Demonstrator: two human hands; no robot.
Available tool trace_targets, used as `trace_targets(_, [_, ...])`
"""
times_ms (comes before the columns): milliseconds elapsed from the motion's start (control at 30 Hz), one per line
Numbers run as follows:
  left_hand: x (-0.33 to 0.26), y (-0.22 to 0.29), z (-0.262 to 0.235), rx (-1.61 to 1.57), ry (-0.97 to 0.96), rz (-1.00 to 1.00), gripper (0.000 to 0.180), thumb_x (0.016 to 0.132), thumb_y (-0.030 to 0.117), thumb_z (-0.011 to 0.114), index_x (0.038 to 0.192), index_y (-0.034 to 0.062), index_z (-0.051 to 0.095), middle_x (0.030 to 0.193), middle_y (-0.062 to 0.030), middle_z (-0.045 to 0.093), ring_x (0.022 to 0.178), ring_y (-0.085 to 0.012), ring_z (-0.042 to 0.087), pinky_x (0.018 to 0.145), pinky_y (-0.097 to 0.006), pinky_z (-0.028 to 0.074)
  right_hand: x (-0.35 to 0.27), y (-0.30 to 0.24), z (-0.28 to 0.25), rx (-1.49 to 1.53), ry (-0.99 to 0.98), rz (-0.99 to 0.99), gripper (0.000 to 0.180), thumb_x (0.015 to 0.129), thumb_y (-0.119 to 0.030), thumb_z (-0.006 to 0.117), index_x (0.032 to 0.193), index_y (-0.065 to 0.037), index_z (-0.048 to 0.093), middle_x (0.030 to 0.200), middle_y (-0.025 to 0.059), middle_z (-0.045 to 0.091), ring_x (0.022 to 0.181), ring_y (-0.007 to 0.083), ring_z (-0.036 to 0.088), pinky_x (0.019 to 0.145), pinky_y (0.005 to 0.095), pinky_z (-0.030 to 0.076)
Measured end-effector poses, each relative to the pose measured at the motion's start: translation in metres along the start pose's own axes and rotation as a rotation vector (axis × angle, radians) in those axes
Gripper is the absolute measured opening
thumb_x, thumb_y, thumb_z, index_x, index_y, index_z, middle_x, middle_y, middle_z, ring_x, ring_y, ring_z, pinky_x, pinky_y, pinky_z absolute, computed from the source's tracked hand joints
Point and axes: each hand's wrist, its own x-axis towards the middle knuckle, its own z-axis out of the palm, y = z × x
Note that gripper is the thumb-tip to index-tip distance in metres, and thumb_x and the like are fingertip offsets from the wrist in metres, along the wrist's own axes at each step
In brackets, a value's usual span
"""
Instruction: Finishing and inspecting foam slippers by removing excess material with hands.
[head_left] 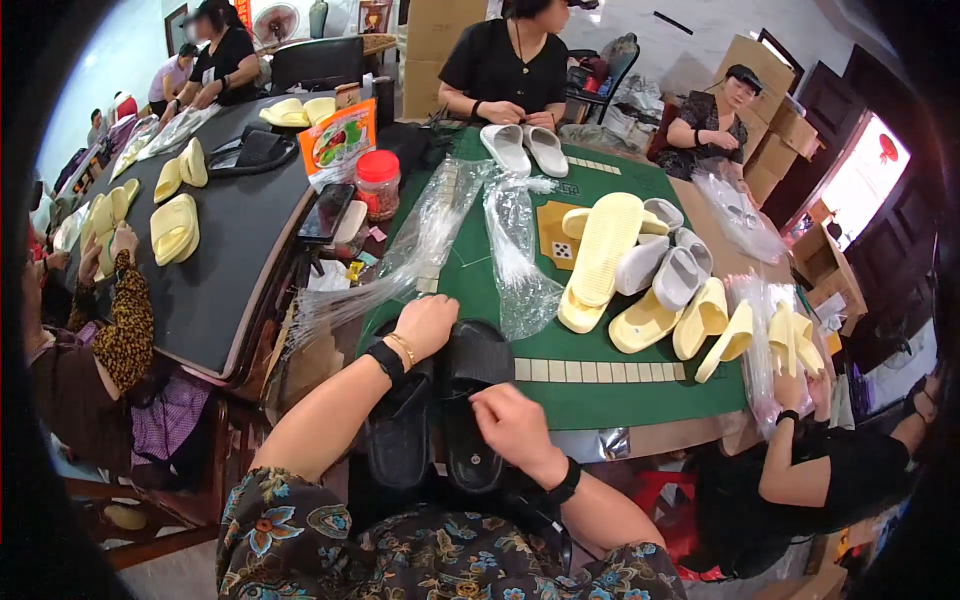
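Observation:
A pair of black slide slippers lies side by side at the table's near edge, toes pointing away from me. My left hand is closed over the front of the left black slipper; its fingertips are hidden. At the right black slipper, my right hand is curled closed beside the strap's rear edge. What either hand pinches, if anything, does not show. Just beyond the left hand, thin clear plastic strands fan out from a bundle. A second clear bundle lies to its right.
On the green table lie a heap of yellow slippers, grey slippers and a row of pale tiles. A red-lidded jar and a phone stand left. Co-workers sit around; a dark table holds more slippers.

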Motion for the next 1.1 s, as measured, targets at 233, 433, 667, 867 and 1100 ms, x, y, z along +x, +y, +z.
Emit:
trace_targets(233, [-0.021,0.017,-0.023,-0.296,0.309,0.018,0.010,0.088,0.014,0.057,0.086,0.0053,0.061,0.084,-0.0125,0.061,0.085,-0.0325,0.060,0.074,-0.043,0.049,0.067,0.018,-0.006,0.110,0.268,0.075,0.018,0.085,-0.002,0.061,0.103,-0.002,0.065,0.094,0.0120,0.066,0.074,0.0234,0.065,0.064,0.0305,0.051])
trace_targets(433, [-0.033,0.015,-0.012,-0.582,0.346,-0.041,0.009,0.087,0.011,0.058,0.090,0.0028,0.061,0.087,-0.0148,0.061,0.085,-0.0356,0.060,0.075,-0.041,0.049,0.099,0.045,0.039,0.135,0.025,0.114,0.018,0.085,-0.007,0.063,0.100,0.002,0.065,0.092,0.0162,0.070,0.082,0.0287,0.068,0.073,0.0350,0.053])
trace_targets(667, [-0.033,0.002,-0.004,-1.096,0.223,-0.260,0.015,0.088,0.002,0.062,0.103,-0.0007,0.063,0.087,-0.0041,0.066,0.074,-0.0081,0.060,0.068,-0.024,0.050,0.095,0.042,0.044,0.354,0.083,0.282,0.014,0.090,-0.011,0.060,0.093,0.001,0.067,0.073,0.0078,0.068,0.069,0.0116,0.064,0.064,0.0273,0.050])
trace_targets(867, [-0.032,0.000,0.002,-1.236,0.253,-0.254,0.019,0.088,0.002,0.062,0.107,-0.0007,0.063,0.084,-0.0039,0.066,0.075,-0.0084,0.062,0.070,-0.024,0.051,0.095,0.041,0.051,0.209,0.115,0.231,0.019,0.096,-0.014,0.052,0.098,0.000,0.064,0.071,0.0093,0.063,0.065,0.0173,0.062,0.061,0.0323,0.047])
trace_targets(1100, [-0.038,0.011,-0.009,-1.182,0.257,-0.174,0.019,0.087,0.002,0.064,0.105,-0.0007,0.066,0.085,-0.0043,0.067,0.076,-0.0079,0.062,0.070,-0.024,0.051,0.096,0.048,0.060,0.017,0.055,0.117,0.016,0.091,-0.009,0.047,0.093,0.001,0.059,0.090,0.0214,0.063,0.087,0.0409,0.057,0.075,0.0513,0.045])
